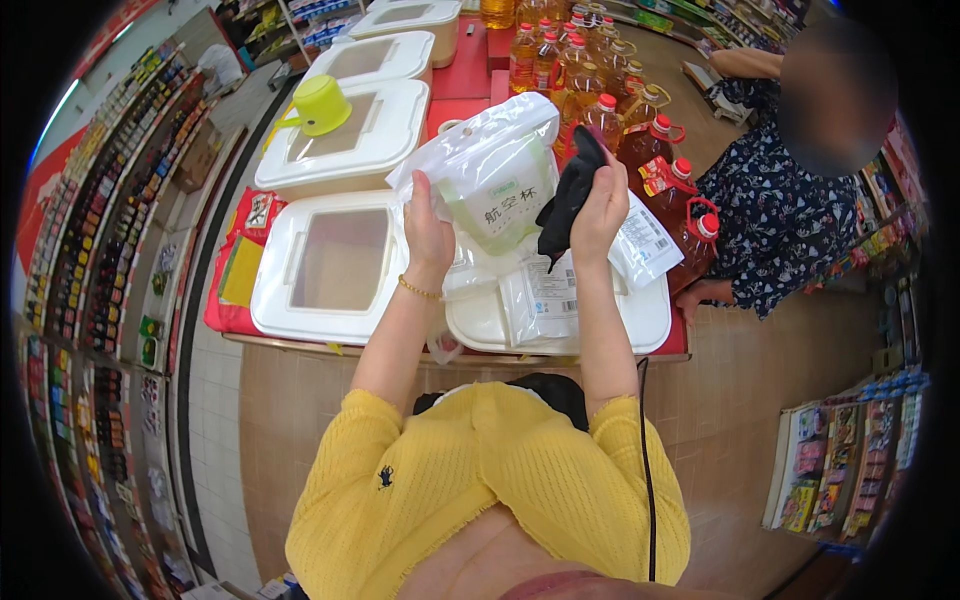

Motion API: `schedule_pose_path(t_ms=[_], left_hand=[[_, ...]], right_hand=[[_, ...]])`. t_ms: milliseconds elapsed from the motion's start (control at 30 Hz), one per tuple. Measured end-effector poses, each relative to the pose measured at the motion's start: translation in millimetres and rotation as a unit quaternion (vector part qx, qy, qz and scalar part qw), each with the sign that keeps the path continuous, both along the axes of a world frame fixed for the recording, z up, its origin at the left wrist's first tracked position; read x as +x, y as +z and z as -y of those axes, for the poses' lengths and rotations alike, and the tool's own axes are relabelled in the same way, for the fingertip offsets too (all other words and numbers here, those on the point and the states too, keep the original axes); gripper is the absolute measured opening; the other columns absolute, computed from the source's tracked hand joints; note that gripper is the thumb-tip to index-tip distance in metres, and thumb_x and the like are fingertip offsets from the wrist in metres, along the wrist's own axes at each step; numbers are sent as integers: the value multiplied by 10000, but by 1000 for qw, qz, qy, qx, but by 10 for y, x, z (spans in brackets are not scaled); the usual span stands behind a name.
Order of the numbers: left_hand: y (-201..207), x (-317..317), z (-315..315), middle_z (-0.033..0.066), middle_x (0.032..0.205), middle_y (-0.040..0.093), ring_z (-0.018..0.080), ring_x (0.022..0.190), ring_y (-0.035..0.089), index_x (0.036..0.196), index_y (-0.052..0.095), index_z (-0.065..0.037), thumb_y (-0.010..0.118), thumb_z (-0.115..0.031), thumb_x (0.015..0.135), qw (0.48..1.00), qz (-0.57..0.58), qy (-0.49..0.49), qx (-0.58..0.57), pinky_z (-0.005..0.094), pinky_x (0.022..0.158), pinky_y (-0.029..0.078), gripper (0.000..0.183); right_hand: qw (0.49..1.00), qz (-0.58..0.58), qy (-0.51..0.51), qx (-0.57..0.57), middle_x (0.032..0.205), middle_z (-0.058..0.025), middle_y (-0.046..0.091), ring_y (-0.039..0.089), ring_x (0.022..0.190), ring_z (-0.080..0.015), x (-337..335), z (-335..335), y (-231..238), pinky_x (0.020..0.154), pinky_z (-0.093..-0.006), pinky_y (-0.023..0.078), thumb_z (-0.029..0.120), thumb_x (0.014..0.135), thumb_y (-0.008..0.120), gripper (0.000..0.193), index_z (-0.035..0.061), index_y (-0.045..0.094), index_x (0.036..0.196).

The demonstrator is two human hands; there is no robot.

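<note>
A clear plastic packet of cups [500, 190] with a pale green and white print is held up over the table. My left hand [430, 235] is closed on its left edge, thumb and fingers gripping the film. A crumpled black cloth [568, 195] is held in my right hand [602, 212], close beside the packet's right edge. Below both hands, white flat packets [540, 305] lie on a white bin lid [615, 325]. Another white packet [642, 245] lies to the right of my right wrist.
White bins with see-through lid windows [268, 270] line the table's left side. A yellow-green plastic scoop [322, 106] rests on one. Bottles of oil with red caps [672, 185] crowd the right side. Close by them stands a person in a dark patterned shirt [770, 190]. Stocked shelves [95, 250] run along the left.
</note>
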State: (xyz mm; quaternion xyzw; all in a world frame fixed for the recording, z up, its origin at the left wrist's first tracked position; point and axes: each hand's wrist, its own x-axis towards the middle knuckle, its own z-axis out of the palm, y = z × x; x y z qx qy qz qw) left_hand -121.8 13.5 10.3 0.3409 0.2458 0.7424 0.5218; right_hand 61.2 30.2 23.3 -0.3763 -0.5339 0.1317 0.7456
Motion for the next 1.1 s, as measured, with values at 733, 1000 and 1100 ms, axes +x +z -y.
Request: schedule_pose_path(t_ms=[733, 1000, 1100], left_hand=[[-23, -796, -368, 101, 1225, 561, 210, 1134, 535, 1254, 476, -11, 479, -271, 993, 992, 89, 86, 5, 354, 1001, 424, 368], [-130, -855, -255, 103, 1242, 561, 244, 1155, 530, 1242, 492, -17, 472, -297, 992, 976, 193, 39, -93, 404, 1025, 417, 376], [-163, -624, -137, 104, 1247, 555, 245, 1177, 514, 1232, 507, -20, 481, -324, 986, 973, 195, -1, -119, 419, 1025, 416, 392]], right_hand=[[946, -214, 117, -215, 1115, -112, 598, 572, 1018, -196, 373, 24, -571, 941, -305, 429, 247, 995, 421, 358, -13, 558, 1200], [937, 112, 214, -253, 1432, -171, 386, 339, 1346, -264, 207, 160, -464, 1105, -383, 274, 321, 992, 358, 472, 30, 481, 1343], [889, 127, 324, -297, 1415, -143, 407, 371, 1324, -260, 48, 370, -190, 1100, -378, 285, 272, 887, 470, 595, -1, 372, 1406]])
